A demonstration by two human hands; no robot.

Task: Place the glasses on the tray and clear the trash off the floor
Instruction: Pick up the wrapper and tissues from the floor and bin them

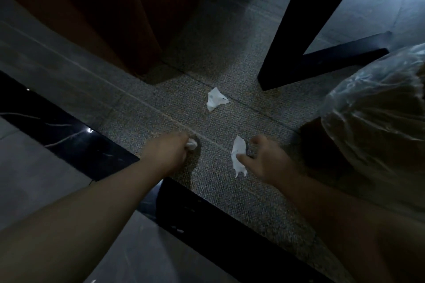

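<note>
Three bits of white tissue trash show on the grey carpet [230,190]. My left hand [169,151] is closed low over the carpet, with a small wad of white tissue [192,144] poking out of its fingers. My right hand [264,158] reaches down with spread fingers, its thumb touching a long crumpled tissue [238,155] that lies on the carpet. A third crumpled tissue [216,99] lies farther ahead, apart from both hands. No glasses or tray are in view.
A bin lined with a clear plastic bag [377,108] stands at the right, close to my right hand. A dark table leg [296,37] rises ahead on the right. A brown panel [103,18] stands at the far left. A glossy black strip [69,135] edges the carpet.
</note>
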